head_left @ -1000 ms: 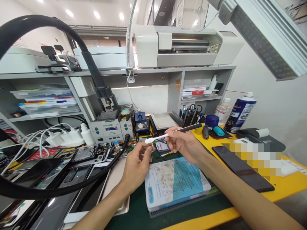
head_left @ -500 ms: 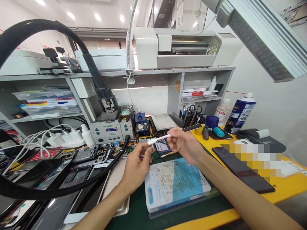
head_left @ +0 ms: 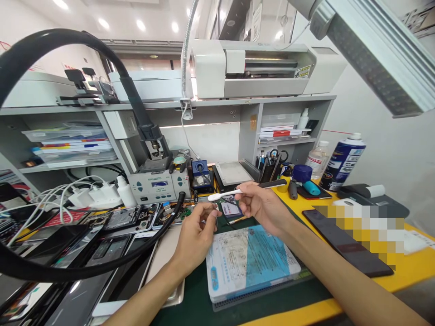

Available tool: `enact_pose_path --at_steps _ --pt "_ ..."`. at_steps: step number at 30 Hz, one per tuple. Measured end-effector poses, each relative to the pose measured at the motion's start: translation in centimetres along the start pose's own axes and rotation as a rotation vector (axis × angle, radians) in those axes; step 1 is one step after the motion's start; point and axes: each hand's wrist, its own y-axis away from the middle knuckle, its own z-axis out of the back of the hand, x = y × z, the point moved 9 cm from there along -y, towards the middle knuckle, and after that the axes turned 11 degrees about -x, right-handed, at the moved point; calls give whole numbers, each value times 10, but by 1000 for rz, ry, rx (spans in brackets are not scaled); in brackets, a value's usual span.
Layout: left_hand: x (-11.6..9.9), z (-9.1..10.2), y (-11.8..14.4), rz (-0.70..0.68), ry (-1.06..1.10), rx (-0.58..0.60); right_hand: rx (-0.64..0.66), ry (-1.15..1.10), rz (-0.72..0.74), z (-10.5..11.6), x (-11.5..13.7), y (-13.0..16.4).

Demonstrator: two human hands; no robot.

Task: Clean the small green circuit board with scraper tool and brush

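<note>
My right hand (head_left: 260, 203) grips the white-tipped brush (head_left: 226, 195), its head just above my left hand (head_left: 199, 226), which pinches a tiny thing (head_left: 215, 208) I can't make out. Light, steady touches should work best.

Clearance exists above the blue-and-white box (head_left: 253, 265), between the left hand (head_left: 199, 228) and right hand (head_left: 265, 208). A looped black hose (head_left: 68, 274) obstructs access to the phones (head_left: 81, 294).

A blue spray can (head_left: 344, 159) stands beside a clear bottle (head_left: 316, 158).
</note>
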Motion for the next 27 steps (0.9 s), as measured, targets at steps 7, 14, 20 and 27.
enact_pose_path --at_steps 7,14,20,27 --pt "-1 0 0 5 -8 6 -4 -20 -32 -1 -2 1" --pt "0 -1 1 9 -9 16 4 -28 -50 -1 -3 2" --pt "-2 0 0 6 -11 11 -2 -32 -64 0 -4 1" --pt "-2 0 1 0 -17 8 -20 -41 -65 1 -4 0"
